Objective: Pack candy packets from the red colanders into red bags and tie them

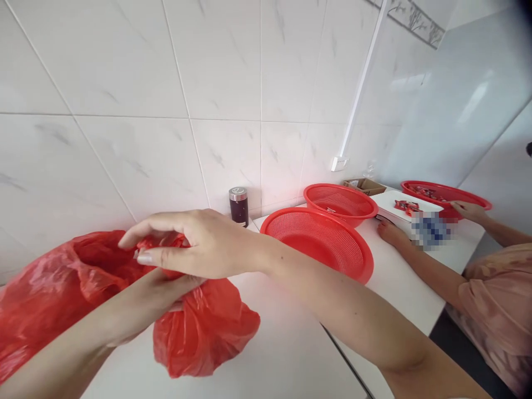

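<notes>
A small bunched red plastic bag (208, 327) is in front of me over the white table (286, 354). My left hand (178, 285) is closed around its gathered neck, with most of its fingers hidden. Crossing above it, my right hand (208, 244) curls thumb and fingers about the twisted red plastic at the top of the bag. What the bag contains cannot be made out. To the left, beside my left forearm, spreads a larger crumpled red plastic bag (45, 282) with its mouth partly open.
Two red colander baskets (361, 260) (341, 191) stand right of my hands. A dark lidded bottle (239, 208) is near the tiled wall. Further right are a cardboard box (366, 185), a white scale (386, 202) with red packets, another red basket (477, 200) and a co-worker's arms (428, 271).
</notes>
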`<state>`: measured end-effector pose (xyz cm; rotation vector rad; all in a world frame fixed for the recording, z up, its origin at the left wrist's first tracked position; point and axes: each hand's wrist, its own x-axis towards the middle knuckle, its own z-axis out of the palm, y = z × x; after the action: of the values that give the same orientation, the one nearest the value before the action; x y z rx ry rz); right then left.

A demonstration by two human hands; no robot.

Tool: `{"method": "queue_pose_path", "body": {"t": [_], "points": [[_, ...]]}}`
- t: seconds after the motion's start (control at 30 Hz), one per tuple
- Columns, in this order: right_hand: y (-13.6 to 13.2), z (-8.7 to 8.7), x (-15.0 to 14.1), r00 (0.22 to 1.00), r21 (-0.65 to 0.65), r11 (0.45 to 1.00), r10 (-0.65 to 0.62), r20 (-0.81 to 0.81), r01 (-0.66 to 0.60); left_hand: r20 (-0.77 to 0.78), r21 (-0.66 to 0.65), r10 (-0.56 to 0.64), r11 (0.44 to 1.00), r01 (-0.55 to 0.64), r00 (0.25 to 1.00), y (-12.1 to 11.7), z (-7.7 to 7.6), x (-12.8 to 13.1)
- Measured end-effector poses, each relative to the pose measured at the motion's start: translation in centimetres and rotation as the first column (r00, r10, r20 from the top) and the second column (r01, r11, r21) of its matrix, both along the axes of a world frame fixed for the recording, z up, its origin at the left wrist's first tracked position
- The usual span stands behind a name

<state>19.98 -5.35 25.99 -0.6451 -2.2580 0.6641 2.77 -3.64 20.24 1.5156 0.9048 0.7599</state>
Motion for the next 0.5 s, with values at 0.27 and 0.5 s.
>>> {"method": "queue_pose_path", "body": {"t": [0.27,0.5], "points": [[1.1,-4.7,3.6,0.958,-0.257,0.924,-0.266,0.104,0.284,0.038,-0.309,0.031,0.951,-0.018,0.999,0.6,-0.7,0.7],[-4.8,-4.2,3.5,0.979,-0.347,0.93,-0.167,-0.119,0.116,-0.061,-0.096,-0.285,0.955,0.279,0.956,0.5,-0.1,0.0]]}}
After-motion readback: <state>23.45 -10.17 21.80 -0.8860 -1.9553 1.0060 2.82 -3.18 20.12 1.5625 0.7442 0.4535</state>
